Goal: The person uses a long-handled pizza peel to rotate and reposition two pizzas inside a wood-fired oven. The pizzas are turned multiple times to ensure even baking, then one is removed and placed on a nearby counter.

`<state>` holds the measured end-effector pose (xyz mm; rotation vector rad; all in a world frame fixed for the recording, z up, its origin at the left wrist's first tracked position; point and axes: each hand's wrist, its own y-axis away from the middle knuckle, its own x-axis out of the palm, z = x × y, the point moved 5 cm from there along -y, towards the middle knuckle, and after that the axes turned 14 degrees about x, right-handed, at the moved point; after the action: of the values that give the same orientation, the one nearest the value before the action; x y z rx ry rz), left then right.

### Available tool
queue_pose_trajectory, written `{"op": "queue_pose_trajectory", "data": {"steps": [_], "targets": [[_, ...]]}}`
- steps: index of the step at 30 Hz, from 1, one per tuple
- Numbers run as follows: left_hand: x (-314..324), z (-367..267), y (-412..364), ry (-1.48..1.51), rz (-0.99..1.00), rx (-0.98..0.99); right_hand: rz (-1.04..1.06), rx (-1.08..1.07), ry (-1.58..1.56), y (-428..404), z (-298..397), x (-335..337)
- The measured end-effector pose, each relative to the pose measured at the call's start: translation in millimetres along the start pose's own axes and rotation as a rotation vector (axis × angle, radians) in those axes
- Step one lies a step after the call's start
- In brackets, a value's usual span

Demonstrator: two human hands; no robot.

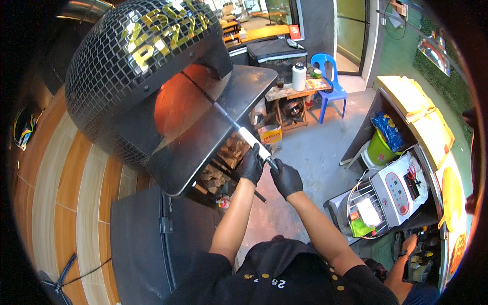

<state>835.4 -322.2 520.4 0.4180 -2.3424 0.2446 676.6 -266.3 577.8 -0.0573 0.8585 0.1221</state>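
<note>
My left hand (251, 167), in a black glove, is closed around the lower part of a long-handled oven tool (251, 142) with a white sleeve on its shaft. Behind it, my right hand (286, 177), gloved too, grips the dark rear end. The metal shaft runs over the dark metal shelf (190, 150) into the mouth of a domed pizza oven (114, 65) covered in small black tiles. Inside, the oven wall (179, 103) glows orange. Whatever is at the tool's far end is hidden in the oven.
Split firewood (215, 177) lies under the shelf. Beyond stand a small wooden table (280, 93) with a white bottle (299, 76) and a blue plastic chair (329, 87). At right are a countertop machine (396, 194), a green bucket (381, 148) and a co-worker's arm (400, 263). A dark cabinet (141, 236) is at left.
</note>
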Motion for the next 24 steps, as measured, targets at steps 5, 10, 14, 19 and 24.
{"op": "queue_pose_trajectory", "data": {"steps": [5, 10, 14, 19, 24], "targets": [[-4.0, 6.8, -4.4, -0.015, 0.011, -0.025, -0.023, -0.031, -0.03, -0.8, -5.3, -0.5], [1.4, 14.0, 2.4, 0.05, 0.043, -0.042, -0.044, -0.044, -0.105, 3.8, -14.0, -18.9], [16.5, 22.6, 16.3, 0.086, 0.035, -0.012, 0.077, 0.01, -0.096, 11.5, -40.1, -46.4], [50.2, 35.2, 40.3, 0.18, -0.062, -0.086, 0.27, 0.05, -0.151, 53.2, -94.1, -125.3], [80.4, 32.1, 85.2, 0.195, -0.083, -0.097, 0.16, 0.24, 0.057, 165.2, -134.3, -224.2]]}}
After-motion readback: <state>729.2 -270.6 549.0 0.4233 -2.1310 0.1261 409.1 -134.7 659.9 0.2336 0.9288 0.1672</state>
